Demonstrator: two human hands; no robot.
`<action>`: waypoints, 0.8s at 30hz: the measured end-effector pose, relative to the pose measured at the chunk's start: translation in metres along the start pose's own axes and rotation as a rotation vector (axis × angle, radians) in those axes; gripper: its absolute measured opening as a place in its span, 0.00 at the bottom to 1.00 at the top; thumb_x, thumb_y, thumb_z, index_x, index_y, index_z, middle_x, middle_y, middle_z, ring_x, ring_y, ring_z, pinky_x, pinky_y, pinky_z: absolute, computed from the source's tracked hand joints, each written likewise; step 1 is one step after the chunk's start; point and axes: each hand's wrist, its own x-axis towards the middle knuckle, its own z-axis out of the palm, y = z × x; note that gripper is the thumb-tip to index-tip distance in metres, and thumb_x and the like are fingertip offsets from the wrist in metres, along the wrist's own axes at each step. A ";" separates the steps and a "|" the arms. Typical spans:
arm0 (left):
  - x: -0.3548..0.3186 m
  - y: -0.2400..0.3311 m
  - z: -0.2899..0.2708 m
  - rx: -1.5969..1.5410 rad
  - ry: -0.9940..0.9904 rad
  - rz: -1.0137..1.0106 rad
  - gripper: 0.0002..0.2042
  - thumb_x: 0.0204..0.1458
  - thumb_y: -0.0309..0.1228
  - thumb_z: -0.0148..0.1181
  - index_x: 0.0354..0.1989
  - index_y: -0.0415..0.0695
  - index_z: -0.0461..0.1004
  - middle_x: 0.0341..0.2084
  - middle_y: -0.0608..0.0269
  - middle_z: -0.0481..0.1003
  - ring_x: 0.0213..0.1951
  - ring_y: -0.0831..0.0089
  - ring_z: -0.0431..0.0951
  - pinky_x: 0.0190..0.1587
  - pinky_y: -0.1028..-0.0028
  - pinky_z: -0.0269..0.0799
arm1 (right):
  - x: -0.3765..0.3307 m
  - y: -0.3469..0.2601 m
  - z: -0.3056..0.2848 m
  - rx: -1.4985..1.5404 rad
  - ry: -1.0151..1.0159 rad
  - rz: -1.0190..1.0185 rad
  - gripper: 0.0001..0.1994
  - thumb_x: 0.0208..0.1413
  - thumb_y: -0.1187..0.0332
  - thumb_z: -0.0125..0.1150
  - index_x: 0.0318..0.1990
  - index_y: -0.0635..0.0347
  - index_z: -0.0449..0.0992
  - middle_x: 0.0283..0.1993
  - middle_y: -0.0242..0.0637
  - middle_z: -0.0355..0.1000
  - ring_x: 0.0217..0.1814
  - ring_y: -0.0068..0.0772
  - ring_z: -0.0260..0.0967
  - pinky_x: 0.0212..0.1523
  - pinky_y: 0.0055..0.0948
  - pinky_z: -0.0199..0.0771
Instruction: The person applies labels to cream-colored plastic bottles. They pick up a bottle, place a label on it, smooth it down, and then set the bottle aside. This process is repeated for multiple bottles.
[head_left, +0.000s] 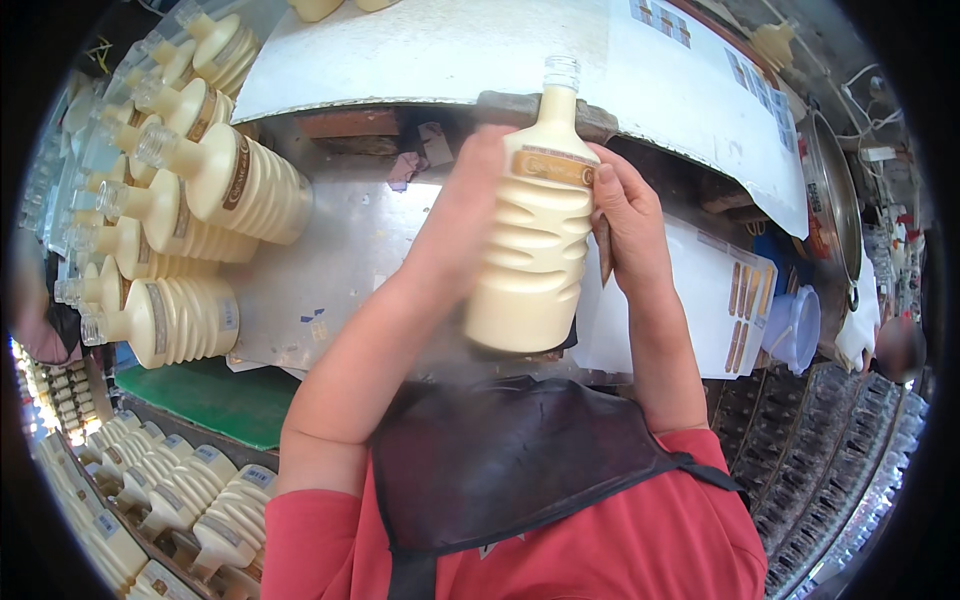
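Observation:
A cream-coloured ribbed glass bottle (pixel 532 255) stands in front of me, its clear threaded neck pointing away. Across its shoulder runs a brown-and-gold label (pixel 552 168). My right hand (pixel 632 212) is closed on the bottle's right side, the thumb resting at the label's right end. From under that hand a narrow brown piece (pixel 605 250) sticks down; its kind I cannot make out. My left hand (pixel 470 205) is at the bottle's left side, smeared by motion, so its fingers cannot be read.
Similar cream bottles (pixel 225 180) lie stacked at the left of the metal table (pixel 340 230). A white sheet with brown label strips (pixel 742 305) lies at right, beside a pale bucket (pixel 795 330). More bottles (pixel 200 490) fill the lower left; dark racks (pixel 800 440) stand lower right.

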 end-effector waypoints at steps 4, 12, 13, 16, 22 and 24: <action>0.000 -0.003 0.001 0.118 0.010 0.014 0.21 0.73 0.47 0.41 0.60 0.43 0.68 0.50 0.62 0.74 0.52 0.77 0.74 0.56 0.72 0.72 | -0.001 0.001 0.003 -0.007 0.027 -0.019 0.22 0.67 0.56 0.62 0.59 0.64 0.76 0.49 0.34 0.77 0.50 0.21 0.71 0.54 0.23 0.71; 0.000 -0.005 -0.002 0.127 0.006 0.043 0.22 0.74 0.45 0.36 0.61 0.39 0.66 0.52 0.59 0.75 0.53 0.74 0.75 0.59 0.70 0.71 | -0.001 -0.002 0.004 -0.097 0.045 -0.051 0.21 0.64 0.58 0.64 0.57 0.64 0.77 0.39 0.29 0.75 0.40 0.16 0.68 0.46 0.19 0.69; 0.000 -0.005 -0.003 0.116 0.003 0.038 0.23 0.74 0.45 0.34 0.62 0.39 0.66 0.53 0.58 0.75 0.54 0.72 0.75 0.60 0.69 0.71 | -0.002 -0.002 0.004 -0.096 0.051 -0.047 0.21 0.64 0.58 0.64 0.57 0.64 0.77 0.39 0.29 0.75 0.41 0.16 0.68 0.47 0.20 0.69; 0.000 0.000 -0.006 -0.275 -0.040 -0.137 0.26 0.73 0.49 0.35 0.65 0.40 0.65 0.57 0.55 0.72 0.58 0.68 0.73 0.62 0.66 0.69 | -0.002 -0.002 0.004 -0.083 0.055 -0.040 0.21 0.64 0.58 0.65 0.57 0.64 0.77 0.41 0.31 0.76 0.43 0.17 0.69 0.48 0.21 0.70; -0.002 0.005 -0.004 -0.252 -0.012 -0.130 0.28 0.73 0.51 0.28 0.64 0.41 0.64 0.58 0.55 0.74 0.59 0.69 0.74 0.62 0.67 0.70 | -0.002 -0.004 0.004 -0.074 0.049 -0.033 0.22 0.64 0.57 0.65 0.57 0.63 0.77 0.43 0.32 0.77 0.45 0.19 0.70 0.50 0.22 0.70; -0.003 0.001 -0.005 -0.181 -0.020 -0.099 0.26 0.73 0.50 0.33 0.65 0.42 0.64 0.57 0.57 0.74 0.58 0.71 0.74 0.62 0.68 0.70 | -0.003 -0.004 0.005 -0.100 0.072 -0.045 0.21 0.64 0.57 0.65 0.57 0.63 0.77 0.42 0.32 0.77 0.45 0.19 0.70 0.50 0.22 0.70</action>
